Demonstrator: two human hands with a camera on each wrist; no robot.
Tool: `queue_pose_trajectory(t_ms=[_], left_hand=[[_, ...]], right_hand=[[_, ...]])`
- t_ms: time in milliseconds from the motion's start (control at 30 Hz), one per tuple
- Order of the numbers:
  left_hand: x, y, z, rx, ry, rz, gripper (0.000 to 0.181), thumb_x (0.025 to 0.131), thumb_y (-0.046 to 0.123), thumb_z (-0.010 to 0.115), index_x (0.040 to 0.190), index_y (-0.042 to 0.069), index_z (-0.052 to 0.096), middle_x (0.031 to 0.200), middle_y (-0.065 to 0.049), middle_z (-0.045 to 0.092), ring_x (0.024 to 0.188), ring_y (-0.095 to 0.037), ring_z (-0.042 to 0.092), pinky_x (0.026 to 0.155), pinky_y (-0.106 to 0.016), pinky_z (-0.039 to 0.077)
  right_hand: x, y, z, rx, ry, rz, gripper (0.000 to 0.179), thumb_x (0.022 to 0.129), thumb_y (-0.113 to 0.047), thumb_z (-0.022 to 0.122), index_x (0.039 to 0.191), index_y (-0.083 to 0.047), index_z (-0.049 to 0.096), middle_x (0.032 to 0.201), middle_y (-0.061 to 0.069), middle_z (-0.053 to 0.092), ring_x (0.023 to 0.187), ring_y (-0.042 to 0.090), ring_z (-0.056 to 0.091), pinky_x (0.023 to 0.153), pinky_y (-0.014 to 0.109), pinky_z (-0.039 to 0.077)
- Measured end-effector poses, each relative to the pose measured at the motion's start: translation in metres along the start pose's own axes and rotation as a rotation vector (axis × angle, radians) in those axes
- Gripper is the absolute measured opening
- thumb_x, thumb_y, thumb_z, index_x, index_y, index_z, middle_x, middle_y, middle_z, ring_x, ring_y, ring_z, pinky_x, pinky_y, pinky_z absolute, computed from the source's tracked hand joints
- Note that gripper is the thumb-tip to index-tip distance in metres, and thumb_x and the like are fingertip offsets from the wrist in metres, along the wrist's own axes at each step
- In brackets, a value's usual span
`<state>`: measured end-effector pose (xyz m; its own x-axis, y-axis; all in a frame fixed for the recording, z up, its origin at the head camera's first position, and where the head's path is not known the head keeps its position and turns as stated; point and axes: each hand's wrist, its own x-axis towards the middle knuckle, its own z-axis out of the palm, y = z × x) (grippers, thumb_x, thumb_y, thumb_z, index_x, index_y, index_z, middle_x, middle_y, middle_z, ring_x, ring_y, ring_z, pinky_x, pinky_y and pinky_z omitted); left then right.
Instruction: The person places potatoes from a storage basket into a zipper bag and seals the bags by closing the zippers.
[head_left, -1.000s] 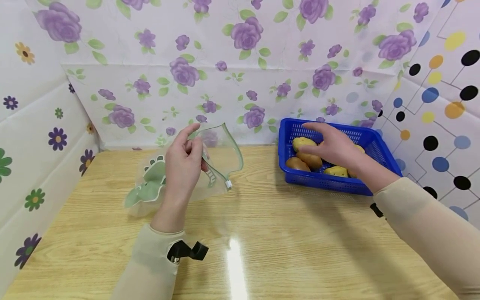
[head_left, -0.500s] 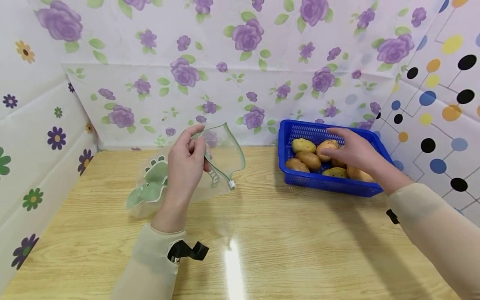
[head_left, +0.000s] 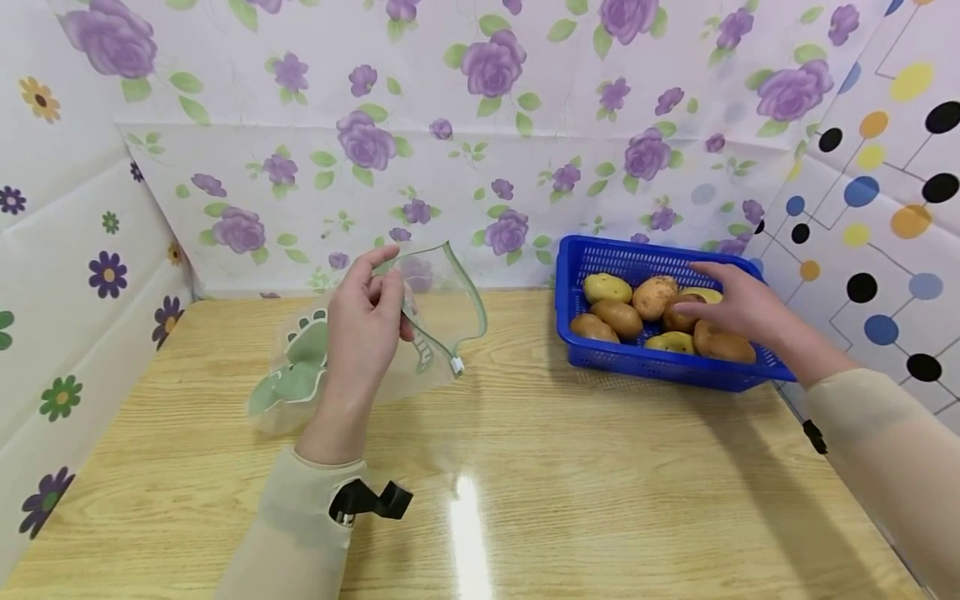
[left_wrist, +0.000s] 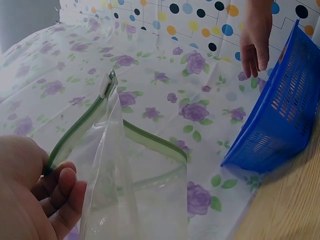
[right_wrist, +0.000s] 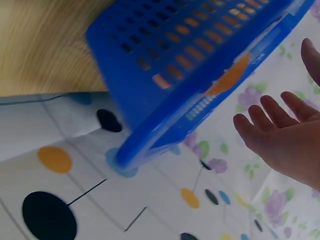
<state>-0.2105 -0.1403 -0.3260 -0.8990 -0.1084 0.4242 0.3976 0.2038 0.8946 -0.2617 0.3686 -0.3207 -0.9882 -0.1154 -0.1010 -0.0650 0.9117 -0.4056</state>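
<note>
My left hand [head_left: 367,321] pinches the edge of a clear zipper bag [head_left: 442,304] with a green seal and a white slider. The bag's mouth gapes toward the right, and its green printed part [head_left: 300,367] lies on the table left of the wrist. In the left wrist view the thumb and fingers grip the green zip strip [left_wrist: 75,131]. Over the right part of the blue basket [head_left: 637,358] hovers my right hand [head_left: 738,304], fingers extended and holding nothing. Beneath and beside it lie several potatoes [head_left: 618,319], some yellowish, some brown; the hand hides part of them.
A wood-grain table [head_left: 540,483] carries the bag and the basket. Behind stands a flower-printed sheet [head_left: 450,167]; a dotted sheet [head_left: 885,250] closes off the right side, close to the basket's right end.
My right hand has moved right across the basket, uncovering more potatoes. The left hand still pinches the bag in nearly the same place.
</note>
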Motion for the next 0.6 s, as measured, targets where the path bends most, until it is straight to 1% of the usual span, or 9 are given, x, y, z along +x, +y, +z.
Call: queue_pose_trajectory(t_ms=[67,200,333,500,600], left_hand=[[0.000,0.000,0.000,-0.004,0.002,0.003,0.037,0.116,0.019,0.053,0.151,0.012,0.063,0.071,-0.008,0.061,0.050,-0.021,0.061,0.050,-0.026,0.052],[0.000,-0.001,0.001,-0.011,0.009,0.015,0.038,0.116,0.019,0.053,0.152,0.009,0.063,0.070,-0.007,0.060,0.050,-0.020,0.060,0.049,-0.025,0.051],[0.000,-0.001,0.002,-0.018,0.012,0.021,0.038,0.115,0.018,0.054,0.151,0.008,0.063,0.070,-0.006,0.061,0.049,-0.019,0.060,0.049,-0.025,0.051],[0.001,-0.001,0.002,-0.022,0.009,0.020,0.038,0.115,0.018,0.054,0.151,0.009,0.064,0.071,-0.007,0.062,0.050,-0.020,0.060,0.049,-0.026,0.053],[0.001,-0.002,0.002,-0.017,0.011,0.016,0.038,0.115,0.018,0.054,0.151,0.009,0.064,0.072,-0.007,0.062,0.050,-0.020,0.060,0.050,-0.027,0.053]], right_hand=[[0.001,0.008,0.000,-0.006,-0.007,-0.007,0.105,0.104,-0.061,0.072,0.174,-0.001,0.022,0.175,0.035,0.023,0.157,0.062,0.022,0.120,0.081,0.026],[-0.002,0.022,0.000,-0.016,-0.020,-0.029,0.102,0.105,-0.049,0.076,0.172,0.006,0.021,0.172,0.040,0.023,0.156,0.065,0.021,0.119,0.081,0.026],[-0.010,0.032,-0.001,-0.029,-0.041,-0.043,0.103,0.105,-0.044,0.079,0.170,0.011,0.021,0.168,0.045,0.024,0.154,0.067,0.022,0.118,0.082,0.027],[-0.018,0.039,0.000,-0.043,-0.082,-0.003,0.107,0.104,-0.048,0.078,0.170,0.011,0.017,0.166,0.049,0.021,0.151,0.071,0.020,0.116,0.085,0.025],[-0.021,0.040,0.002,-0.048,-0.108,0.019,0.108,0.105,-0.050,0.076,0.170,0.011,0.015,0.165,0.049,0.022,0.150,0.072,0.022,0.116,0.085,0.027]])
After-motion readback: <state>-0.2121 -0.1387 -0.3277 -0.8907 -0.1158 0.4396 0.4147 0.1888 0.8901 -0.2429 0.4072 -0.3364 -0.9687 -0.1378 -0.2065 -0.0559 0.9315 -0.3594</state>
